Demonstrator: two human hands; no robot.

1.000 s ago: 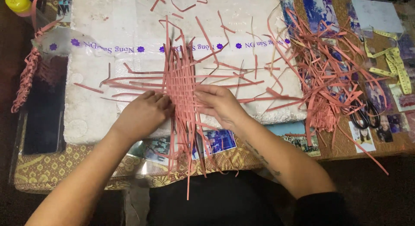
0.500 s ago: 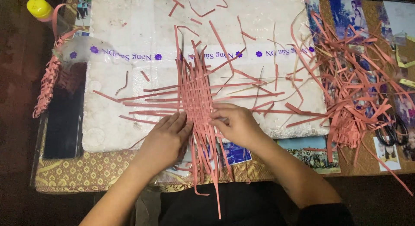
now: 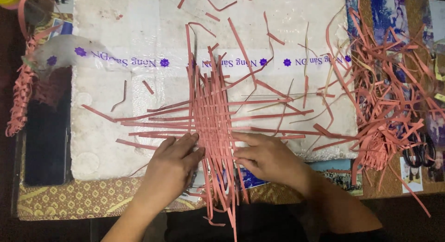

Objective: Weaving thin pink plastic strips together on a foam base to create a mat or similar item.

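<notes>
Broadly, a white foam board covers most of the table, and on it lies a half-woven mat of thin pink strips, crossing near the board's front edge. Both hands rest open and flat on it, the left hand and right hand pressing either side of the weave. The strips look light, limp and easily shifted, so holding them near the crossings seems wisest. A loose strip heap lies to the right; dark scissors there are half buried, and the strip ends below the table edge fade into shadow.
</notes>
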